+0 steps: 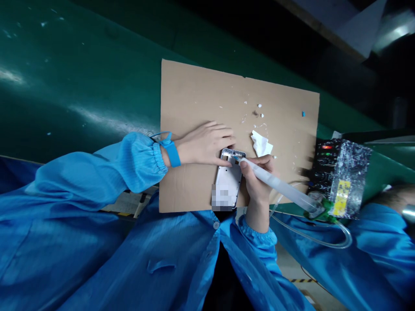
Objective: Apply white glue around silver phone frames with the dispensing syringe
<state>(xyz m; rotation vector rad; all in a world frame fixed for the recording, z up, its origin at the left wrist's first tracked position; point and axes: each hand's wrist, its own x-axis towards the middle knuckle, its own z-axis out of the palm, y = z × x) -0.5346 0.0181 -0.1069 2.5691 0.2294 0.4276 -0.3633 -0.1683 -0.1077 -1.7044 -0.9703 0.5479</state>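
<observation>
A phone frame [229,179] with a pale inner plate lies on a cardboard sheet [188,99] close to my body. My left hand [210,141] holds it at the upper left, the thumb over its side edge and the fingers at its top end. My right hand [257,183] is closed around a translucent dispensing syringe [280,185]. The syringe slants down to the left, its blue tip at the frame's top end. Whether the tip touches the frame is too small to tell. A green cap and clear tube are at the syringe's rear.
A crumpled white tissue [261,143] and several small scraps lie on the cardboard. A dark control box [340,177] with lit displays stands at the right on the green table [97,73]. At far right another person's blue sleeve [382,233] shows.
</observation>
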